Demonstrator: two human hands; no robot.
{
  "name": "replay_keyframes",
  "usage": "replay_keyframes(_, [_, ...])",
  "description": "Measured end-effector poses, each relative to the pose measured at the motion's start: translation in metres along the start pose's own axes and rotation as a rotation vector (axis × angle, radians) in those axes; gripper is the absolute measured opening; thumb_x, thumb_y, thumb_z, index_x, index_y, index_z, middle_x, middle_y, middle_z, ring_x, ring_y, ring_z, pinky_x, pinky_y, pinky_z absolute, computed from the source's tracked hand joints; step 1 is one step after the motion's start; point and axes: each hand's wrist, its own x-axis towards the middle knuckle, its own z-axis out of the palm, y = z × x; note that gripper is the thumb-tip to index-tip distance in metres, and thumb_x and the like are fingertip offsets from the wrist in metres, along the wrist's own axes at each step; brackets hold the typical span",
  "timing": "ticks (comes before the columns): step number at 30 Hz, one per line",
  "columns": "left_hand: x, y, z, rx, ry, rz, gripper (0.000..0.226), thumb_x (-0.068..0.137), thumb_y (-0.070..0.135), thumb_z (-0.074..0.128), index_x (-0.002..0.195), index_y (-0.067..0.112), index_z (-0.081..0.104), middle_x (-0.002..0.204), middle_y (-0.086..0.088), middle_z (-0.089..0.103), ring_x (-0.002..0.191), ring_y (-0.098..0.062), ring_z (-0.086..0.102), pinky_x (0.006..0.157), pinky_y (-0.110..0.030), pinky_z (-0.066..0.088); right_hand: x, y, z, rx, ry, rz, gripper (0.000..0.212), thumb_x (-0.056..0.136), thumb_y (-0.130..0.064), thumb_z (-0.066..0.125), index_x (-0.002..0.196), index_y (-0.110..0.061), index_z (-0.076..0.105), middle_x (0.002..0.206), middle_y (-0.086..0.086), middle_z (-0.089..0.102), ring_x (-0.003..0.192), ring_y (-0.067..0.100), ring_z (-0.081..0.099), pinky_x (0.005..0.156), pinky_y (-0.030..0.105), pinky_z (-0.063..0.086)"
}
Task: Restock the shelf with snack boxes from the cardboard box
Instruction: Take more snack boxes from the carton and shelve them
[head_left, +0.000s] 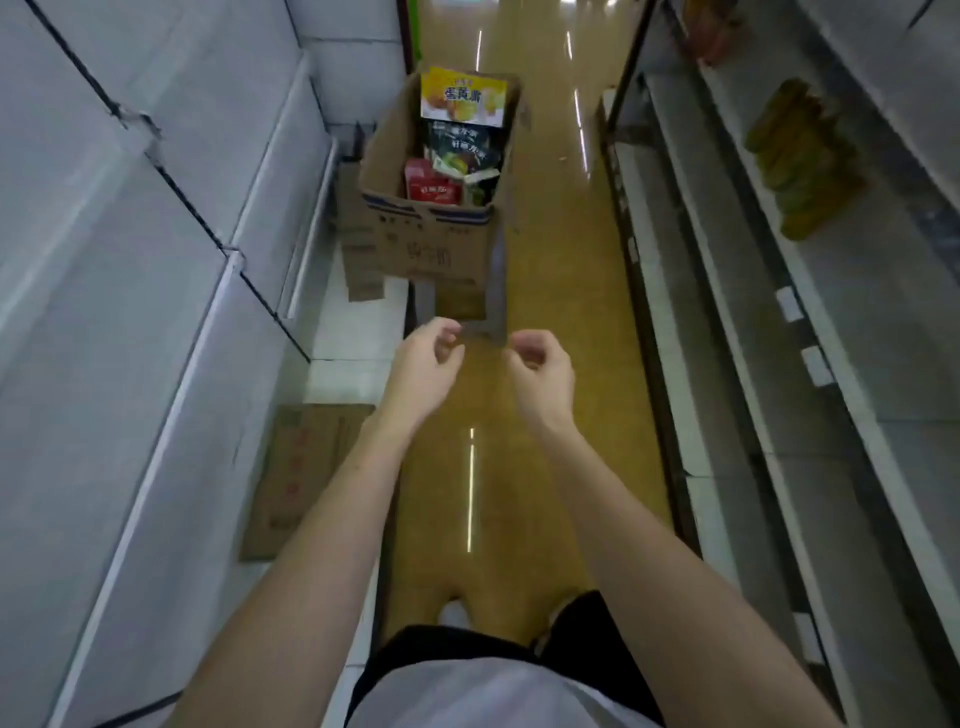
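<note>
blur: whole view soft, print on packs mostly unreadable.
cardboard box: open-topped, standing on the aisle floor ahead of me, well beyond both hands; its lower edge merges with something grey I can't identify.
snack boxes: yellow box stands upright at the far end of the cardboard box, dark pack just nearer, red box nearest me; more packs beside the red one, too jumbled to tell apart.
hidden: bottom of the cardboard box contents out of sight behind its front wall.
my left hand: short of the cardboard box, over the floor, fingers loosely curled, holding nothing.
my right hand: beside the left, apart from it, fingers loosely curled in, holding nothing.
left shelf: left of the cardboard box, white, bare tiers, cut off by the frame edge.
flat cardboard: lies on the low left ledge, nearer me than the cardboard box.
right shelf: right of the cardboard box, tiers mostly bare; green-yellow packs in a row, kind unclear; reddish packs further up, cut off.
me: shirt, dark shorts and shoes at the bottom edge, partly hidden by my arms.
</note>
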Motion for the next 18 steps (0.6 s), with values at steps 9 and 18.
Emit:
replay_keyframes(9, [0.169,0.004,0.013,0.206,0.031,0.022,0.026,0.096,0.023,0.058,0.123,0.020,0.061,0.114,0.005,0.063,0.102,-0.011,0.059,0.088,-0.027,0.049,0.188,-0.009,0.056,-0.047,-0.091,-0.042,0.025,0.088,-0.010,0.059,0.111,-0.020,0.064,0.107,-0.002,0.062,0.099,0.010,0.059,0.090,0.028,0.050])
replay_keyframes(18, [0.352,0.029,0.019,0.376,0.028,-0.046,0.025,0.093,0.019,0.057,0.117,0.016,0.065,0.115,-0.004,0.066,0.105,-0.022,0.062,0.089,-0.039,0.052,0.381,-0.048,0.091,-0.145,-0.249,-0.043,0.021,0.090,-0.010,0.060,0.110,-0.018,0.062,0.112,0.002,0.061,0.101,0.014,0.059,0.082,0.020,0.041])
